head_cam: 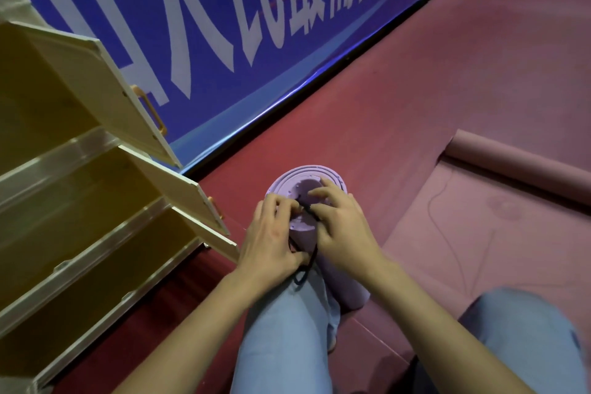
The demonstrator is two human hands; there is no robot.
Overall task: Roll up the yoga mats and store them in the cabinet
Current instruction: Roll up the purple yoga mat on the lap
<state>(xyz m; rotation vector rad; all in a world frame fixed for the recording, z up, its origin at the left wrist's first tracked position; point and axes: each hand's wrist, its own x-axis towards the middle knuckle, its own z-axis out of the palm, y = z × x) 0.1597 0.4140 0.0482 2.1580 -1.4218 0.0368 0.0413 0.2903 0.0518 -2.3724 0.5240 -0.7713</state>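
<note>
Head-camera footage showed two yoga mats: one purple mat (pixel 305 184), rolled tight and standing on end between the person's knees, and one pink mat (pixel 473 221) lying on the red floor (pixel 415 80) to the right, only partly rolled at its far edge. Two hands were on the purple roll. Left hand (pixel 271 243) was curled against the roll's near side with its fingers pinched on a thin black cord (pixel 307 269); right hand (pixel 343 227) was half closed, its fingertips pressed on the roll's top end and also pinching the cord. How the cord ran around the roll was hidden under both hands, and the roll's lower end was covered by a pale blue trouser leg (pixel 281 339). One cream cabinet (pixel 80 201) stood at the left, cut off by the frame, with three doors swung open and its shelves in shadow. A blue banner (pixel 224 25) with large white characters lined the wall behind, its text cropped at the top.
</note>
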